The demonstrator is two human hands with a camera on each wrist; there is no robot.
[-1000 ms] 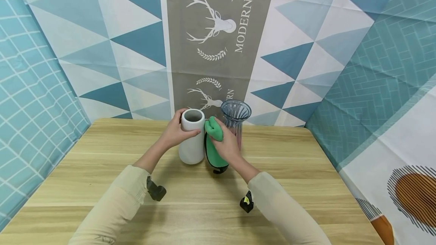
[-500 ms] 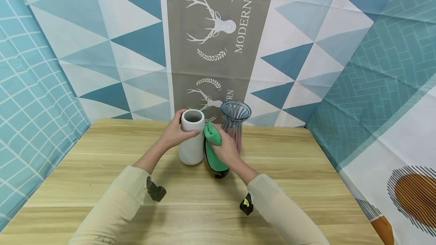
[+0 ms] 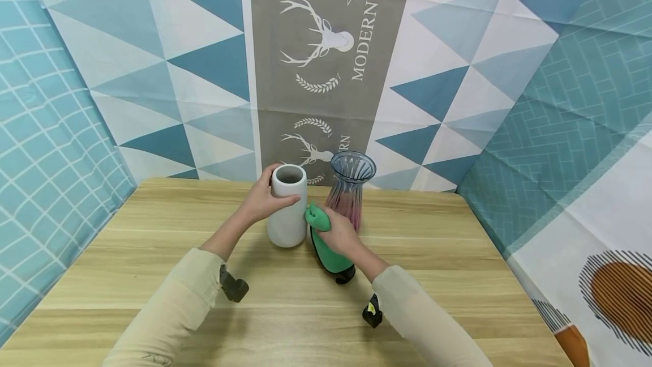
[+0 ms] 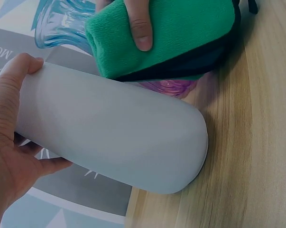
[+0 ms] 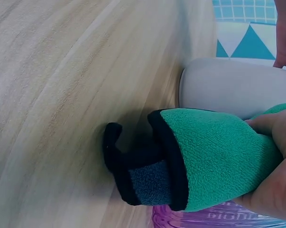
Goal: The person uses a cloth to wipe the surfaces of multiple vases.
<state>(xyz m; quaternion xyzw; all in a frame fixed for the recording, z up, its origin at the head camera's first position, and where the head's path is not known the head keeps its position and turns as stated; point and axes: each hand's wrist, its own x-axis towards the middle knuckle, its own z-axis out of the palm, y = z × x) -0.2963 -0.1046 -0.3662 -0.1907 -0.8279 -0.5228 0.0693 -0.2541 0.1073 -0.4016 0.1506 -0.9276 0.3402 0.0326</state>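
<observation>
Green cloth (image 3: 333, 259): it was in the right hand, folded, with black edging; a bunched part came out on the side toward the left hand, and the rest hung below the right hand, its dark curled end near the worktop.
Right hand (image 3: 342, 234): it pinched the cloth between the thumb and the fingers.
White vase (image 3: 287, 222): it stood upright just to the left of the right hand, its round mouth upward; whether the cloth touched its side could not be told.
Left hand (image 3: 261, 200): it gripped this vase near the top, the thumb on the near side and other fingers around the far side.
Glass vase (image 3: 348, 200): it stood behind the right hand, ribbed, blue at the rim and pink lower down, partly hidden by the hand and the cloth.
Worktop (image 3: 127, 271): it was of pale wood grain and spread beneath both hands.
Backdrop (image 3: 326, 101): beyond the hands, it showed white deer heads on grey, with blue triangles at both sides.
</observation>
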